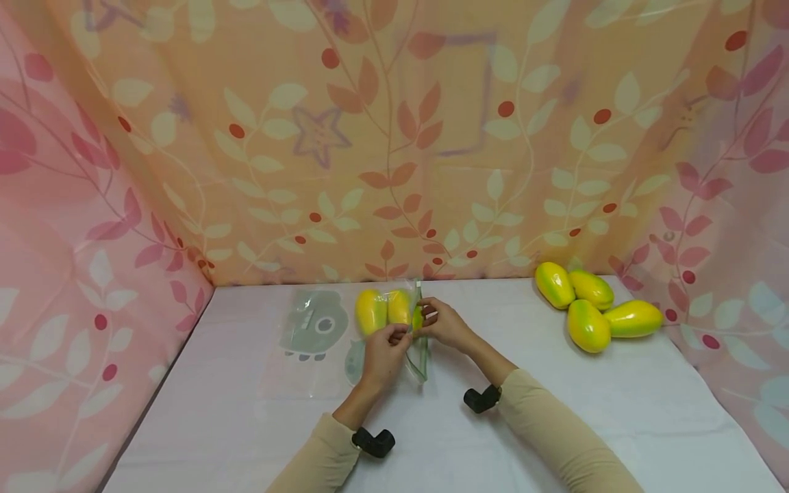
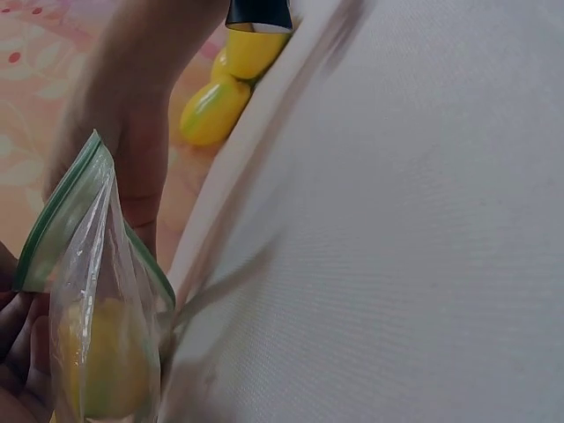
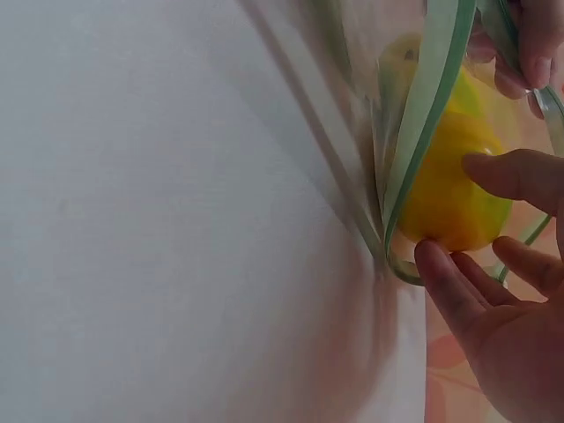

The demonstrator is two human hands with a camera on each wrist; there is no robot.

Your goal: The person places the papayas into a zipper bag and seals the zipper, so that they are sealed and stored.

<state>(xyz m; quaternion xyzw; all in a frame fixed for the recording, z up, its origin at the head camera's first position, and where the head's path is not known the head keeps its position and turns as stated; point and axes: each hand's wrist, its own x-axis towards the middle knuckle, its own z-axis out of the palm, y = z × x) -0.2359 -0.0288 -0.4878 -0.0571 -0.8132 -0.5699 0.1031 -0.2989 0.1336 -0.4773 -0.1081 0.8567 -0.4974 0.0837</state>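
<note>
A clear zip bag (image 1: 290, 373) with a grey-green cartoon print and green zip strip lies on the white table, its mouth facing right. Two yellow mangoes (image 1: 371, 311) show side by side inside it. My left hand (image 1: 385, 352) pinches the bag's edge near the mouth. At the opening, my right hand (image 1: 450, 325) holds another yellow-green mango (image 3: 454, 194) between thumb and fingertips. In the right wrist view the green zip strip (image 3: 432, 115) loops around that mango, with the mouth spread apart. The left wrist view shows the bag's mouth raised above the tabletop.
Several more yellow-green mangoes (image 1: 588, 325) sit grouped at the table's back right. A floral curtain (image 1: 394, 171) rises behind the white table (image 1: 203, 424) and along both sides. Black camera mounts (image 1: 374, 443) are worn at both wrists.
</note>
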